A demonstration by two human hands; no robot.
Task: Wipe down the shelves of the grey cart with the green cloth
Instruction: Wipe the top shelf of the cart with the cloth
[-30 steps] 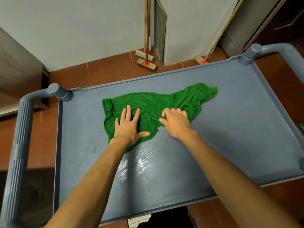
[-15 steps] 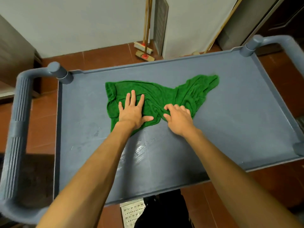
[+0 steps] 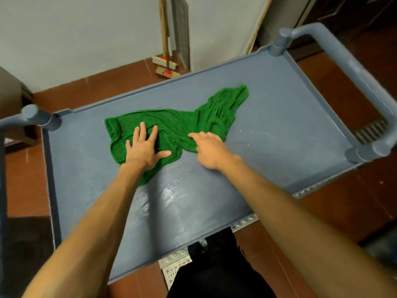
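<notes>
A rumpled green cloth (image 3: pixel 182 123) lies spread across the far middle of the grey cart's top shelf (image 3: pixel 279 134). My left hand (image 3: pixel 144 149) presses flat on the cloth's left part, fingers straight and spread. My right hand (image 3: pixel 209 150) rests on the cloth's near edge with its fingers extended onto the fabric. Wet streaks shine on the shelf just in front of both hands.
Raised rims run round the shelf. Grey tubular handles stand at the left (image 3: pixel 32 119) and right (image 3: pixel 343 61) ends. Two brooms (image 3: pixel 165 67) lean on the white wall beyond the cart. Red tiled floor surrounds it. A perforated metal strip (image 3: pixel 176 267) shows below the near edge.
Both hands have pushed the cloth a little farther away across the shelf. The view has swung, so the cart now sits tilted in the picture.
</notes>
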